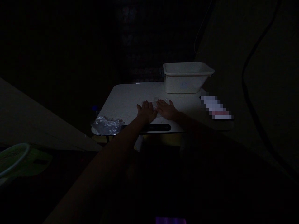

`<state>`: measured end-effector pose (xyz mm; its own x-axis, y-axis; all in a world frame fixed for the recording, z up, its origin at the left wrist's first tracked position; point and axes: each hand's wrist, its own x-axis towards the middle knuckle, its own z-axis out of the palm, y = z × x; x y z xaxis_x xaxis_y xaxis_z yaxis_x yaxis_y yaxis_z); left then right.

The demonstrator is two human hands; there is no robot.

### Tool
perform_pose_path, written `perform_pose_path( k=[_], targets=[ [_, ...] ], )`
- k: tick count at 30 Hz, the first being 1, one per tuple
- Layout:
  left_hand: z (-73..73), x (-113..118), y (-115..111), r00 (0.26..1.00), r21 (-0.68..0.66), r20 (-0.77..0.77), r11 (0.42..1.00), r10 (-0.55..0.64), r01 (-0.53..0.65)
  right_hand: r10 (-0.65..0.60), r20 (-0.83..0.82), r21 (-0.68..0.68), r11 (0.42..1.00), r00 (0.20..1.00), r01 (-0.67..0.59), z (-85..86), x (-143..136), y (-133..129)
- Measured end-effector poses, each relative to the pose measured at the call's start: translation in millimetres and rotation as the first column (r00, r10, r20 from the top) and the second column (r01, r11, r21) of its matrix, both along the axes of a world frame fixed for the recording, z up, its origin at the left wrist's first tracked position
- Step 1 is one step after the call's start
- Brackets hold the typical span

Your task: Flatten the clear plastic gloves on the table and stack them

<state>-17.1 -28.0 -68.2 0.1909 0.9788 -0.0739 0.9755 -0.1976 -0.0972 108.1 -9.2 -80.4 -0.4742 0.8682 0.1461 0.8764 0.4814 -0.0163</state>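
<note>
On the pale tabletop (130, 96), my left hand (147, 111) lies palm down with its fingers stretched forward. Beside it my right hand (166, 109) is also flat, its fingers pointing left toward the left hand. Under and just beyond the fingers is a thin, clear sheet of what looks like plastic (155, 100); most of it is hidden and the dim light blurs its edges. Neither hand is wrapped round anything.
A white plastic tub (184, 84) stands at the table's back right. Crumpled clear plastic (107, 125) lies at the front left corner. A blurred-out flat device (217, 107) rests at the right edge. A green basket (35, 161) is at lower left, and a dark cable (244, 77) hangs at right.
</note>
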Motion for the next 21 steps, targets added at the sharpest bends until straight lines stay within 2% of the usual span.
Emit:
perform_pose_path(
  k=[21],
  targets=[
    [0.7, -0.2, -0.2, 1.0, 0.002, -0.026, 1.0, 0.003, -0.003, -0.021, -0.006, -0.016, 1.0, 1.0, 0.021, 0.2, 1.5, -0.2]
  ],
)
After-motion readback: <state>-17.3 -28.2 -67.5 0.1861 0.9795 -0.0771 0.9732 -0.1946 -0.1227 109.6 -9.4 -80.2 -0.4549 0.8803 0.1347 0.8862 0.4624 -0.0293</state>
